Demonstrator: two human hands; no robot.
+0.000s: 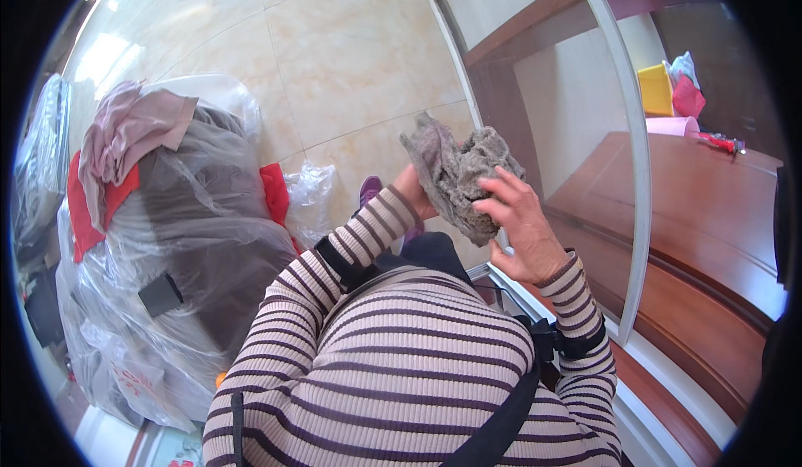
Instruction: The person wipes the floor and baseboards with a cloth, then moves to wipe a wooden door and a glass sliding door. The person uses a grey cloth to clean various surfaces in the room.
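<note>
A crumpled grey rag is bunched up in front of my body, close to a framed glass panel. My left hand grips it from the left, with most of the fingers hidden behind the cloth. On the other side, my right hand has its bent fingers on the rag's right edge and its thumb lower down, apart from the fingers.
To my left stands a bulky dark seat-like thing under clear plastic, with a pinkish cloth and red fabric on it. Beyond lies a tiled floor. Behind the glass are brown wooden furniture and a yellow container.
</note>
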